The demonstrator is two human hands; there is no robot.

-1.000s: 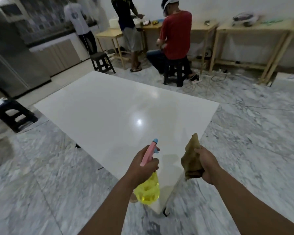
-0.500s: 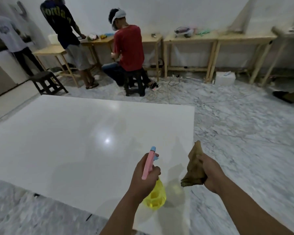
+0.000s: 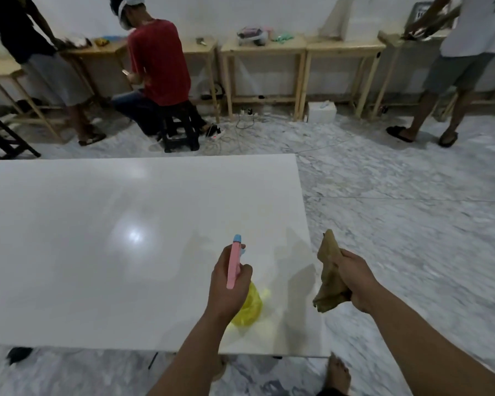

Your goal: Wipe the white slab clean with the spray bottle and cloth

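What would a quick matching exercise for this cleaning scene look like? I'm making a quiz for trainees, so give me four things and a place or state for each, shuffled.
Things:
1. spray bottle
2. cloth
3. white slab
4. black stool

Places or states:
A. under the seated person in the red shirt
B. bunched in the right hand, just past the slab's right edge
C. bare and glossy, with a light reflected on it
D. gripped in the left hand, held over the slab's near right part

Pairs: 1-D, 2-B, 3-C, 4-A
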